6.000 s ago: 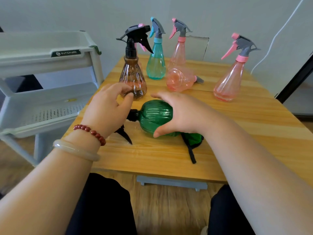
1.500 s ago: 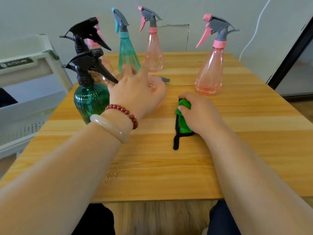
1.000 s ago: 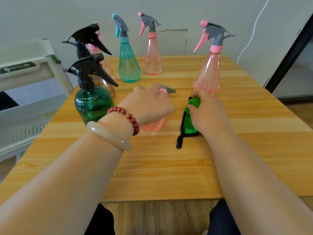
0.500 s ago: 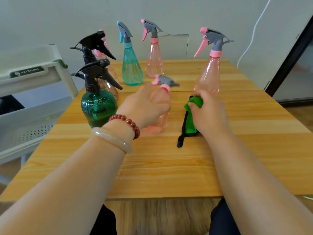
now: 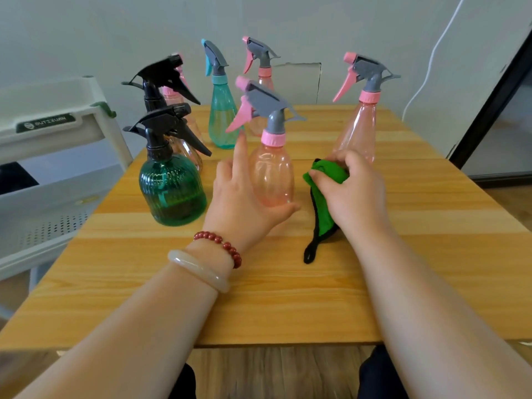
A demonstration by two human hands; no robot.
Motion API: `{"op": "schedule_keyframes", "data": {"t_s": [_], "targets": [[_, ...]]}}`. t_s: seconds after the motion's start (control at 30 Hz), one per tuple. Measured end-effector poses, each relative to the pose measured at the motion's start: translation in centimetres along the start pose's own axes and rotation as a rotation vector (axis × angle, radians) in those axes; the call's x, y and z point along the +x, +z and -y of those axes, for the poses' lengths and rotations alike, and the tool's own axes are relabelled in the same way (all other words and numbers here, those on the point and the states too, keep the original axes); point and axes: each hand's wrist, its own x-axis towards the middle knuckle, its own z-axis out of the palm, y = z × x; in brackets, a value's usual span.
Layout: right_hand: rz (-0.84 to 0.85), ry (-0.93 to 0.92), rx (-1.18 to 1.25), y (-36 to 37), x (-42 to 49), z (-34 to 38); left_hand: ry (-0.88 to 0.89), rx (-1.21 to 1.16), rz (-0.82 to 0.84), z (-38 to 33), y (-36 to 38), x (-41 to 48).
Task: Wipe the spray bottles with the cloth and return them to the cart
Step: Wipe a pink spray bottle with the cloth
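While the near pink bottle (image 5: 272, 174) stands upright on the surface (image 5: 288, 298), the left grip (image 5: 241, 197) only cups it: fingers spread nearly straight, thumb hooked across the base. The right grip (image 5: 355, 191) is bunched tight round the cloth (image 5: 328, 172), just beside the bottle; contact unclear. Risk, as I judge it: a wipe pushed from the right against so loose a hold could tip it into the green bottle (image 5: 172, 191) close by, short of the cart (image 5: 57, 145).
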Motion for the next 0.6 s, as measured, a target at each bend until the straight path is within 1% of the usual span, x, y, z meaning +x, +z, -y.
{"op": "schedule_keyframes", "data": {"t_s": [0.1, 0.2, 0.3, 0.4, 0.53, 0.6], "targets": [[-0.030, -0.030, 0.110, -0.1, -0.5, 0.5, -0.082, -0.122, -0.004, 0.4, -0.4, -0.1], [-0.031, -0.025, 0.236, 0.0, -0.8, 1.0, -0.072, -0.176, -0.058, 0.7, -0.6, 0.0], [-0.057, 0.013, 0.350, 0.2, -1.1, 1.4, -0.058, -0.234, -0.033, 0.8, -0.7, -0.1], [-0.083, 0.023, 0.348, 0.3, -1.3, 1.6, -0.052, -0.267, 0.030, 0.7, -0.8, -0.3], [-0.085, 0.045, 0.328, 0.6, -1.3, 1.7, 0.014, -0.160, -0.051, 0.3, -0.6, -0.2], [-0.074, 0.058, 0.327, 0.7, -1.4, 1.6, 0.001, -0.188, -0.028, 0.2, -0.7, 0.0]]}}
